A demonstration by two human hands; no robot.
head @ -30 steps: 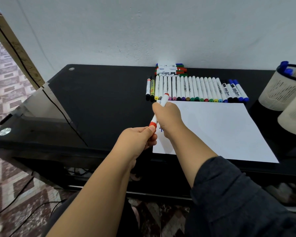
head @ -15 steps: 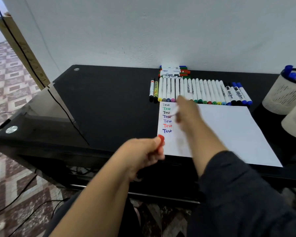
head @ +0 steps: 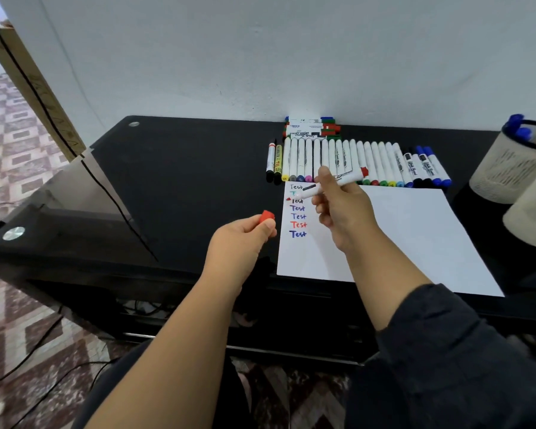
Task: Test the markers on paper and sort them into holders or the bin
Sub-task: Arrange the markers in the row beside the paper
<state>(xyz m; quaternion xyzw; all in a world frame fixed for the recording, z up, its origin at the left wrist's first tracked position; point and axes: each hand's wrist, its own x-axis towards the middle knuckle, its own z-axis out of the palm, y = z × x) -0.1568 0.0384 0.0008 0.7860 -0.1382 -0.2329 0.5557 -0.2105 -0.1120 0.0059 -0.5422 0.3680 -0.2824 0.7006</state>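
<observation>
Right now the right hand (head: 341,212) has its grip pinched round a white marker (head: 334,182), tip low at the left over the paper (head: 415,236), red end raised to the right. Off to the left, above the dark surface (head: 183,181), the left hand (head: 239,243) pinches the red cap (head: 266,217) at its fingertips. "Test" is written repeatedly down the sheet's left edge in several colours.

Home room: black desk (head: 183,181), patterned floor tiles (head: 10,144)
</observation>
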